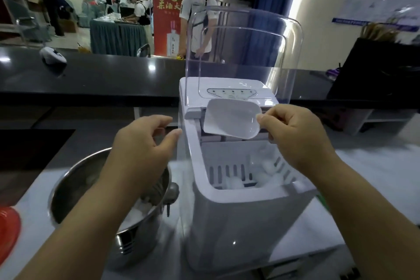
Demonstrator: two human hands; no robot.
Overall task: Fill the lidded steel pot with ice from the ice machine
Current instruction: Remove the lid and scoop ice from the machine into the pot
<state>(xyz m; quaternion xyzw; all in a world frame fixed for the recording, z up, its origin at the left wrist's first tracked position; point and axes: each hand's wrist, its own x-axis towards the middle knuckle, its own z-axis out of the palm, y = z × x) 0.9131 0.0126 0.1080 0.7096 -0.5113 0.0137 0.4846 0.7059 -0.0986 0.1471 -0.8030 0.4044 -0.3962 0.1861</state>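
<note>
The white ice machine (238,218) stands in front of me with its clear lid (245,52) raised upright. Its basket holds ice cubes (263,175) toward the right side. My right hand (297,136) pinches a white plastic scoop (231,118) above the basket; the scoop looks empty. My left hand (141,145) hovers over the steel pot (75,186), fingers loosely curled, thumb near the lid's left edge, holding nothing. The pot stands left of the machine, uncovered, with some ice (141,209) inside, partly hidden by my forearm.
A black counter (102,75) runs across behind the machine, with a white object (52,55) on it. A red item (8,227) lies at the left edge. A black box (381,70) sits back right. People stand at tables in the room beyond.
</note>
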